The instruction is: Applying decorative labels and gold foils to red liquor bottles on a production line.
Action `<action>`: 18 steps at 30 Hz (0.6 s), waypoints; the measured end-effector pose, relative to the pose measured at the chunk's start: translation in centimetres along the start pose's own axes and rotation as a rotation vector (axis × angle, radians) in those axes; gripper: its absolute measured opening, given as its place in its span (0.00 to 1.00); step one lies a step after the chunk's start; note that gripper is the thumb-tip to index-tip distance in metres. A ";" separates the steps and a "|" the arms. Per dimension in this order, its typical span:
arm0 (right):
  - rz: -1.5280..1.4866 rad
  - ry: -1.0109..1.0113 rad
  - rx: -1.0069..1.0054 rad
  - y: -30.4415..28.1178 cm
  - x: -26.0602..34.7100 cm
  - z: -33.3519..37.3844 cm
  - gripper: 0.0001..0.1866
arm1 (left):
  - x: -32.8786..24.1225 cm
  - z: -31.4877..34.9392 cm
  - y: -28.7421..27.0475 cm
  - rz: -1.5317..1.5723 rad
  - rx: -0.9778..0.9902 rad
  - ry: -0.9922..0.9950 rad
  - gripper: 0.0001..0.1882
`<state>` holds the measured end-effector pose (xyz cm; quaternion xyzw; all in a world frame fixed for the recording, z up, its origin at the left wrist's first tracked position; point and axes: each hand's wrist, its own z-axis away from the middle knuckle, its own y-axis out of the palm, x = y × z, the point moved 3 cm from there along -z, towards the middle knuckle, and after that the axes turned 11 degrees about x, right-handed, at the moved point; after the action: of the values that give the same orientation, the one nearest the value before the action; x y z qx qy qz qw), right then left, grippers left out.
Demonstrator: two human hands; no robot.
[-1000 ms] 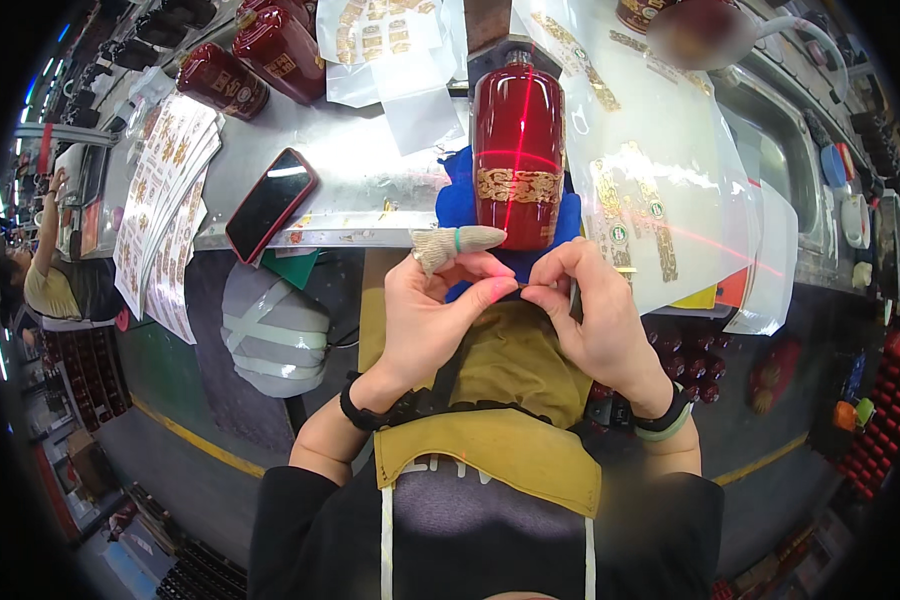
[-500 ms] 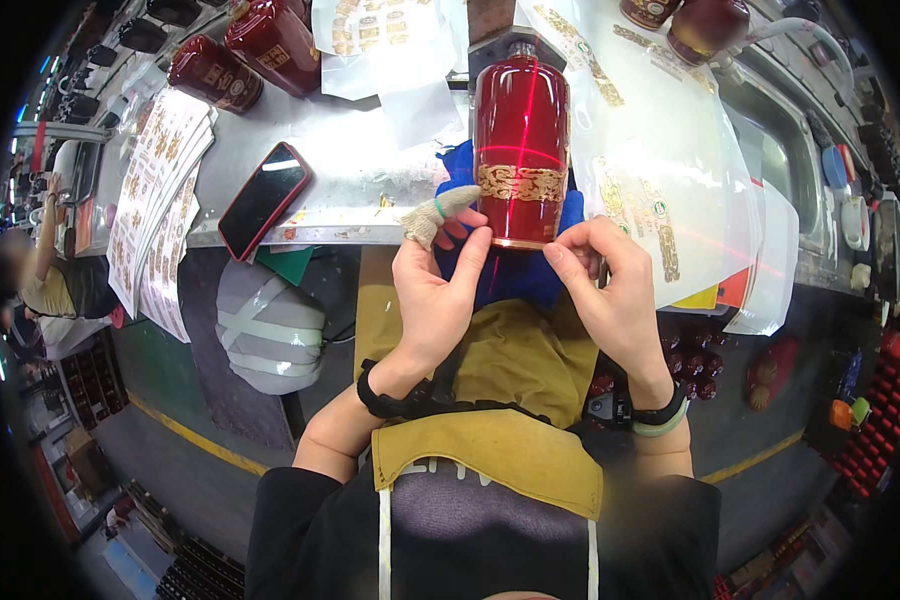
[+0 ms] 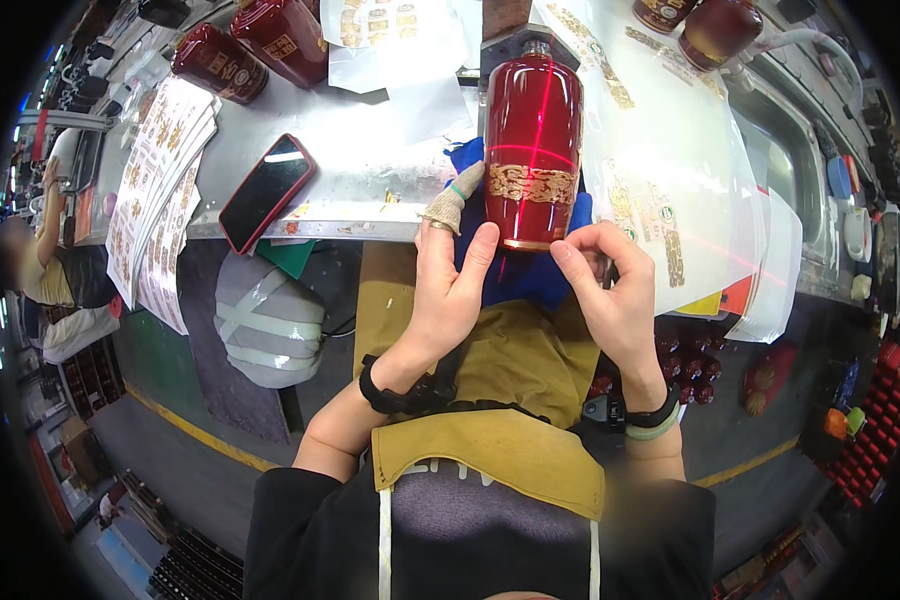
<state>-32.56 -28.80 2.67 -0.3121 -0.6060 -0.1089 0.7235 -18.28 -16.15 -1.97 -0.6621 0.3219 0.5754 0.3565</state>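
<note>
A glossy dark-red bottle point(image 3: 535, 115) with a gold ornamental band point(image 3: 532, 184) lies tilted on a blue cloth point(image 3: 510, 280), its neck pointing away from me. Red laser lines cross on its surface. My left hand point(image 3: 448, 290) is open at the bottle's lower left. Its index finger, in a cloth finger cot point(image 3: 452, 202) with a teal band, points up along the bottle's side; the thumb stands apart near the base. My right hand point(image 3: 615, 290) is at the lower right corner, thumb and index finger bent together. A small dark shape shows between its fingers, too hidden to name.
Gold-printed sheets point(image 3: 160, 190) lie fanned at the left, beside a red-edged phone point(image 3: 267, 193). More decal sheets point(image 3: 690, 170) cover the right side. Other red bottles point(image 3: 220, 65) stand at the back left and back right point(image 3: 720, 32). A grey wrapped bundle point(image 3: 268, 320) sits below the table edge.
My left index finger has straightened upward along the bottle's side, and the left thumb has moved slightly away from its base. The right hand stays at the lower right corner.
</note>
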 end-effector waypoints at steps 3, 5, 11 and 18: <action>-0.003 0.003 0.006 0.0 -0.2 0.0 0.07 | -0.1 0.1 0.2 -0.106 0.005 0.024 0.28; -0.016 0.012 0.002 0.0 -0.2 0.1 0.07 | 0.0 0.2 0.3 -0.157 -0.006 0.013 0.28; -0.062 0.041 0.008 0.0 -0.3 0.2 0.08 | 0.2 0.2 0.3 -0.018 -0.008 -0.013 0.29; -0.059 0.040 0.019 -0.1 -0.5 0.1 0.08 | -0.1 0.2 0.6 -0.125 -0.035 0.017 0.31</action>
<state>-32.83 -28.89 2.21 -0.2852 -0.6015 -0.1307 0.7347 -18.92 -16.33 -1.99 -0.6918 0.2726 0.5519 0.3775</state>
